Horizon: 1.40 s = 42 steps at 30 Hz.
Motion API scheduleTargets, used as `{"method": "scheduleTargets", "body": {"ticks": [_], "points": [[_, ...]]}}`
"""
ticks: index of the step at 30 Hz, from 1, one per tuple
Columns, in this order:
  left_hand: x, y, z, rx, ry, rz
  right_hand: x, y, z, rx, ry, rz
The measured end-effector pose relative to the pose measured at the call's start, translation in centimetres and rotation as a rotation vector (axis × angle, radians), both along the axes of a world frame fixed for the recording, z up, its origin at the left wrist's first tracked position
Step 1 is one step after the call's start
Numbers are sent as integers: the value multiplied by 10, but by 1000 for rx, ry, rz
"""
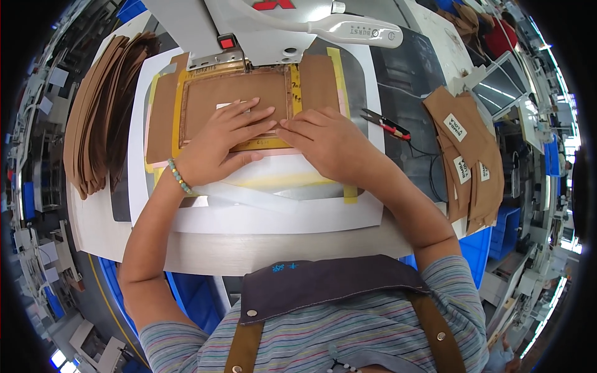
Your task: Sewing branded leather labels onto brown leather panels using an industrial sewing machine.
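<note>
A brown fabric piece is seen framed in the rectangular opening of a frame, below the front of a machine. The frame is edged with yellow tape, and more brown fabric is exposed on both sides of it. By the left hand the fabric is pressed from above: its grip is wide, with the fingers fanned out flat and the thumb set apart, near the frame's lower edge. A white label is partly covered by those fingers. By the right hand the frame's lower right corner is touched; its fingers are stretched out and kept close together, so the grip is loose and unclosed (whether anything thin is trapped under the tips cannot be told).

A beaded bracelet is worn on the left wrist. Under the frame a large white sheet is spread on the table. To the right of the sheet, snips are laid on a dark mat, with the blades pointed toward the machine side. Farther right, labelled brown pieces are piled loosely, overlapping one another. On the far left, a thick stack of brown pieces is stood in curved layers.
</note>
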State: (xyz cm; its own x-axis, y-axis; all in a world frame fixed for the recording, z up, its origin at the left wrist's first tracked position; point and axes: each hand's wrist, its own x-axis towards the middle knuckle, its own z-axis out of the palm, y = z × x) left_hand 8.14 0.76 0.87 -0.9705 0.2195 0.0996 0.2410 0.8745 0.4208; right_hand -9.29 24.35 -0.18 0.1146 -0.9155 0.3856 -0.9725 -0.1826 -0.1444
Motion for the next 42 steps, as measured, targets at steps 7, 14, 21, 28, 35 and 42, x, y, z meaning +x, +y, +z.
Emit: {"method": "scheduleTargets", "body": {"ticks": [7, 14, 21, 28, 35, 42], "points": [[-10, -4, 0, -10, 0, 9, -5, -3, -3, -52, 10, -18], [-19, -5, 1, -61, 9, 19, -35, 1, 5, -158, -367, -258], [-32, -12, -4, -152, 48, 42, -46, 3, -1, -242, -495, -327], [-51, -21, -2, -197, 70, 66, -46, 2, -1, -253, -501, -328], [-69, -29, 1, -189, -36, 127, -45, 3, -1, -225, -555, -305], [-76, -41, -16, -145, 88, 208, -45, 2, -3, -225, -520, -308]]}}
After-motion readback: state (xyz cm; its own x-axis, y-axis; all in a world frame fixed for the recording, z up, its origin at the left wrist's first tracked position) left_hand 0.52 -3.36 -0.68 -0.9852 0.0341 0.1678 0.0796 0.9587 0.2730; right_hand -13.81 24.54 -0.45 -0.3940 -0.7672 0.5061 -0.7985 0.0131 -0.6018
